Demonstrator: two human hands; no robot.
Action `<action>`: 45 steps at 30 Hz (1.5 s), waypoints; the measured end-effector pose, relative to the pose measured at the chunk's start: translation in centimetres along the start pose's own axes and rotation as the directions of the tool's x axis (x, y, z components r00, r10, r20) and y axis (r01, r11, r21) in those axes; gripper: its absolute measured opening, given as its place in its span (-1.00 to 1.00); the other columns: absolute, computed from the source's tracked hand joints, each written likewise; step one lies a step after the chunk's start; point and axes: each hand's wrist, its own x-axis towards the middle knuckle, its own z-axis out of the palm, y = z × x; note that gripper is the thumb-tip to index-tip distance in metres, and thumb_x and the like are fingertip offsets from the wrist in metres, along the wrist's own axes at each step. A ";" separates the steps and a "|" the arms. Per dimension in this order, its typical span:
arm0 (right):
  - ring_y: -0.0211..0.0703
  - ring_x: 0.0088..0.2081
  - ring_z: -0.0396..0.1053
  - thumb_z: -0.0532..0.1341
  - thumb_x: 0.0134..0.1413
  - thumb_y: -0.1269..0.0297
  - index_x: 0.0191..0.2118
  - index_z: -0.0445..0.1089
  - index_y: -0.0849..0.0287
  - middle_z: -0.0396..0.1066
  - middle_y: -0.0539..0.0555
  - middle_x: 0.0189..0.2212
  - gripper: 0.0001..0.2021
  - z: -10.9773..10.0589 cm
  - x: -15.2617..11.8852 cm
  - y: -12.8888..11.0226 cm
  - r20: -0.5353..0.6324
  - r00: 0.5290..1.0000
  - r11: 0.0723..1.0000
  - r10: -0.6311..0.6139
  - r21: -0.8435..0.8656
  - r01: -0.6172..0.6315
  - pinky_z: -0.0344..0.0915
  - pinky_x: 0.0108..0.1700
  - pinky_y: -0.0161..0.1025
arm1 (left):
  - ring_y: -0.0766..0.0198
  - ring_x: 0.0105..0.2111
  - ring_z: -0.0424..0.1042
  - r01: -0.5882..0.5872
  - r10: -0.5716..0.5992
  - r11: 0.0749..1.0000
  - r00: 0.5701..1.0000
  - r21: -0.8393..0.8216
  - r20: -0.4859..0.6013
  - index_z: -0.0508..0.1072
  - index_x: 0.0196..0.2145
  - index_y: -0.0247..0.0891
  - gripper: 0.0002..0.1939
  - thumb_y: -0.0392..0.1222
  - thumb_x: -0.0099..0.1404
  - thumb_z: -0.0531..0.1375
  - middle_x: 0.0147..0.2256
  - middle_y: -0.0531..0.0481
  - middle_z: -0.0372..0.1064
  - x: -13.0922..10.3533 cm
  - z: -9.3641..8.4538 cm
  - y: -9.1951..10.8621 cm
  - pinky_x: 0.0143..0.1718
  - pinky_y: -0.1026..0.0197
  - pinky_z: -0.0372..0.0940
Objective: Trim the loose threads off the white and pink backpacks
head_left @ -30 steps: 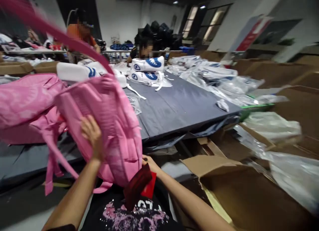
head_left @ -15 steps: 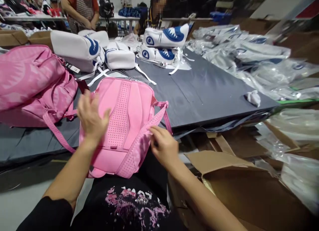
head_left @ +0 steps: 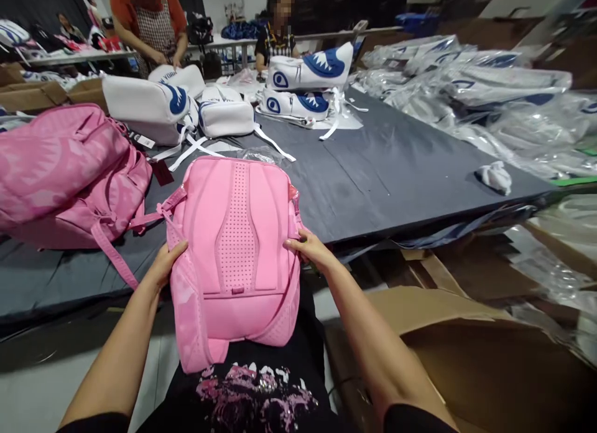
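Observation:
A pink backpack [head_left: 242, 234] rests against the table's front edge, its padded back panel facing me and its straps hanging down both sides. My left hand [head_left: 168, 259] grips its left side, thumb on the strap and fingers hidden behind. On the opposite side my right hand [head_left: 310, 247] holds the edge of the bag, thumb in front, the other fingers mostly out of sight. To the left lies a larger pink patterned backpack [head_left: 60, 172], with a dark red tag [head_left: 161, 172] beside it.
White and blue bags [head_left: 308, 69] stand at the back of the grey table [head_left: 373, 172]. Plastic-wrapped bags [head_left: 504, 84] are heaped at right. A crumpled white piece [head_left: 497, 176] lies near the edge. Below right is an open cardboard box [head_left: 466, 346]. Two people work across the table.
My left hand has moved down from over the back panel to the bag's left side. My right hand has shifted from the strap to the right edge. The backpack now sits straighter.

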 end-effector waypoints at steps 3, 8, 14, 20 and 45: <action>-0.28 -0.57 0.21 0.35 -0.09 0.06 -0.11 0.44 0.25 0.36 -0.06 -0.55 -0.55 -0.4 -3.6 -3.4 -0.074 0.972 0.975 -0.224 -0.020 0.223 0.16 -0.51 -0.33 | -0.07 -0.17 0.58 0.023 -0.051 0.984 0.987 -0.175 -0.153 0.53 -0.21 -0.29 -0.26 0.19 -0.31 0.52 -0.45 0.01 0.53 -4.0 -0.6 1.9 -0.05 0.04 0.50; -0.13 -0.34 0.38 0.32 0.04 -0.02 -0.24 0.45 0.18 0.49 0.03 -0.36 -0.66 -2.8 -11.0 -10.3 -0.151 0.823 0.803 -0.548 -0.371 0.467 0.25 -0.30 -0.26 | 0.10 -0.20 0.57 -0.248 0.149 0.936 0.921 -0.248 -0.359 0.53 -0.21 -0.22 -0.31 0.24 -0.23 0.50 -0.31 0.07 0.57 -9.1 -3.0 3.7 -0.10 0.16 0.52; -0.04 -0.22 0.45 0.24 0.16 -0.05 -0.18 0.45 0.24 0.53 0.19 -0.21 -0.61 3.2 -4.6 -8.0 -0.053 0.991 0.705 -0.126 -0.707 0.051 0.17 -0.34 -0.28 | -0.29 0.20 0.31 0.024 0.262 0.820 0.872 0.572 -0.412 0.30 0.20 -0.46 -0.18 0.26 0.21 0.22 0.14 -0.45 0.34 -6.9 -4.3 -0.3 0.20 -0.29 0.22; 0.06 -0.05 0.47 0.23 0.19 -0.05 -0.06 0.43 0.26 0.52 0.26 -0.09 -0.56 6.3 -0.9 -4.4 -0.117 0.981 0.702 -0.152 -0.711 0.024 0.21 -0.26 -0.25 | -0.15 0.40 -0.07 -0.563 0.508 -0.113 0.675 0.819 0.535 0.20 0.32 -0.31 -0.34 0.11 0.40 0.08 0.35 -0.35 0.04 -7.2 1.2 -6.7 0.36 -0.28 -0.14; 0.12 -0.23 0.56 -0.02 0.38 -0.10 0.13 0.23 0.22 0.57 0.22 -0.27 -0.51 5.5 -1.1 -1.8 -0.070 0.978 0.609 -0.195 -0.791 0.065 0.17 -0.40 -0.20 | 0.13 -0.23 0.30 -0.839 0.037 -0.532 0.116 0.118 0.993 0.54 -0.44 -0.22 -0.51 0.23 0.36 0.11 -0.32 -0.07 0.44 9.7 16.9 11.5 -0.04 -0.01 0.11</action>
